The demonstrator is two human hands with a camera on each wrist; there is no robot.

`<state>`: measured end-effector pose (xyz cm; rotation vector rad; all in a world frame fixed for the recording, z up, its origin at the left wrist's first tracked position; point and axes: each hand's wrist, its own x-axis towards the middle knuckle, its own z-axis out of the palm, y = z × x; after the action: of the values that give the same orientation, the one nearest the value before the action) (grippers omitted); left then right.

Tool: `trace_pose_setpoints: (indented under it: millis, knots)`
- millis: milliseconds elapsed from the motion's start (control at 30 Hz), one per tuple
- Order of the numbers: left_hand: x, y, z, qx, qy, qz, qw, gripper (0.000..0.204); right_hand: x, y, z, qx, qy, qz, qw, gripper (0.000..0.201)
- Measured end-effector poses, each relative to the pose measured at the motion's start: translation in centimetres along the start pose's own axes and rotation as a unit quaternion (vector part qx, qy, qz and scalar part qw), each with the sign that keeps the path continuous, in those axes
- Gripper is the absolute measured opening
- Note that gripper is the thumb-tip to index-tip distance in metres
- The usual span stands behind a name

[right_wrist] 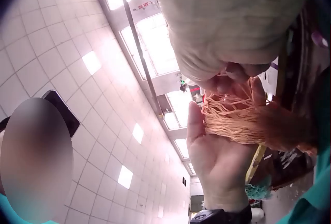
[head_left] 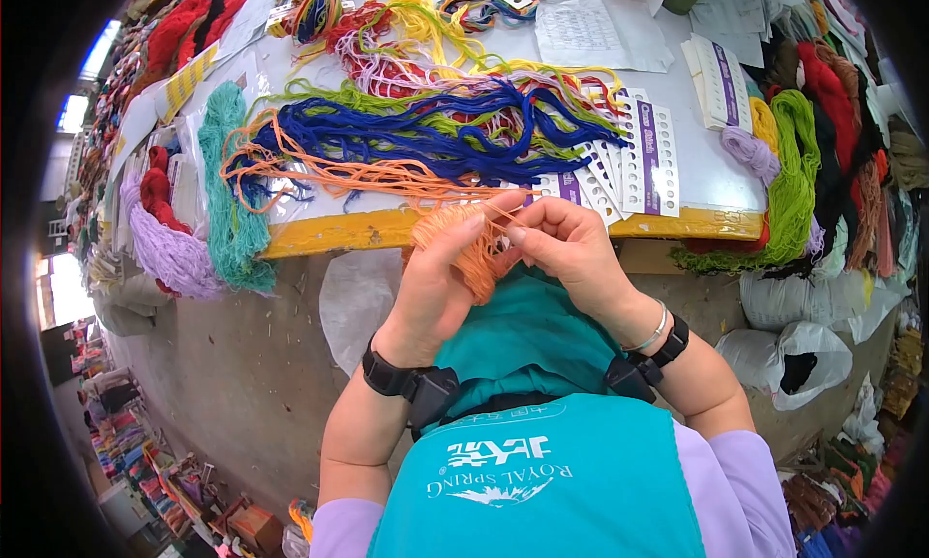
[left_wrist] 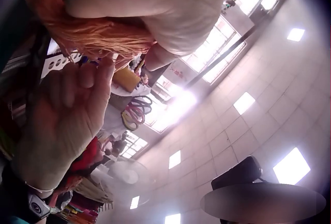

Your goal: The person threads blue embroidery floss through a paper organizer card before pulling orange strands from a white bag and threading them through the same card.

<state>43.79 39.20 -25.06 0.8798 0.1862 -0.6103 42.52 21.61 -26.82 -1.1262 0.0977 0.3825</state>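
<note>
Left hand (head_left: pixel 435 277) has orange yarn (head_left: pixel 474 253) wrapped round its fingers, just below the counter (head_left: pixel 387 231) edge; right hand (head_left: pixel 566 248) pinches its strands beside it.

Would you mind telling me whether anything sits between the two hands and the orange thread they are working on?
Nothing visible does. The orange thread is wound round the left hand, and the right hand pinches its strands directly. More orange strands run up to the yellow table edge, with nothing visibly lying across them.

Both hands raised together, fingers pinching: left (head_left: pixel 440 277), right (head_left: pixel 571 248).
</note>
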Motion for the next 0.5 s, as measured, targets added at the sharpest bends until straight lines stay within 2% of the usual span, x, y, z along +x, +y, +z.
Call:
trace_pose_setpoints:
  millis: [167, 233, 400, 433, 500]
  knots:
    - [0.3, -0.2, 0.0, 0.025, 0.015, 0.026, 0.999, 0.047, -0.2, -0.1, -0.3, 0.055, 0.007, -0.016, 0.998, 0.008]
    - [0.4, -0.2, 0.2, 0.041, 0.024, 0.037, 0.998, 0.047, -0.2, 0.3, -0.8, 0.082, 0.001, 0.002, 0.997, 0.007]
    - [0.7, 0.0, -0.5, 0.052, -0.015, 0.042, 0.998, 0.035, -0.2, -0.2, -2.0, 0.174, -0.062, 0.087, 0.979, 0.011]
    - [0.7, 0.1, -0.7, 0.055, -0.023, 0.042, 0.997, 0.034, -0.3, -0.3, -2.0, 0.082, -0.065, 0.062, 0.993, 0.011]
    - [0.3, 0.6, -1.2, 0.176, -0.024, 0.002, 0.984, 0.031, -0.3, -0.5, -1.9, -0.101, -0.070, 0.012, 0.992, 0.013]
